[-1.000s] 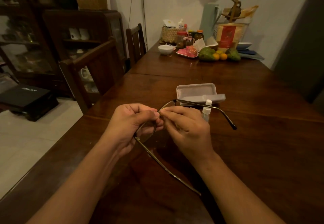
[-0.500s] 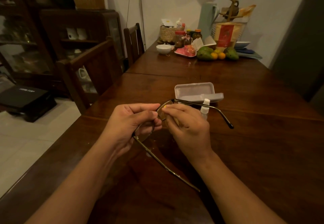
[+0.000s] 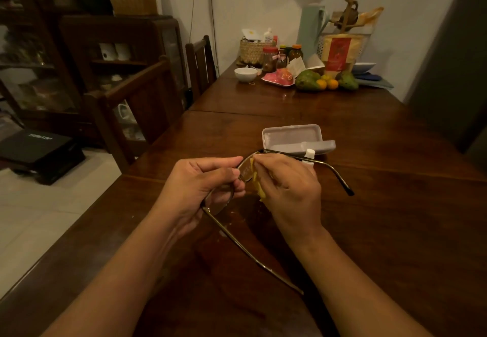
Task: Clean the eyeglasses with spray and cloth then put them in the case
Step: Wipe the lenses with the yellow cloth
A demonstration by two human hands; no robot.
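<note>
Thin dark-framed eyeglasses (image 3: pixel 237 241) hang above the wooden table (image 3: pixel 382 218), arms unfolded. My left hand (image 3: pixel 200 186) pinches the frame near the bridge, one lens showing below its fingers. My right hand (image 3: pixel 287 186) holds a yellow cloth (image 3: pixel 257 183) pressed against the other lens. Behind my right hand stands a small white spray bottle (image 3: pixel 308 155), mostly hidden. An open pale grey glasses case (image 3: pixel 292 137) lies just beyond it with nothing inside.
At the table's far end sit a white bowl (image 3: pixel 245 74), a basket with jars (image 3: pixel 254 51), a pink plate (image 3: pixel 278 78), fruit (image 3: pixel 308 81) and a tall jug (image 3: pixel 311 28). Two wooden chairs (image 3: pixel 142 104) line the left edge, a cabinet behind them.
My right hand has slid a little down along the lens, and more of the yellow cloth now shows between the hands. The glasses and my left hand stay in nearly the same place.
</note>
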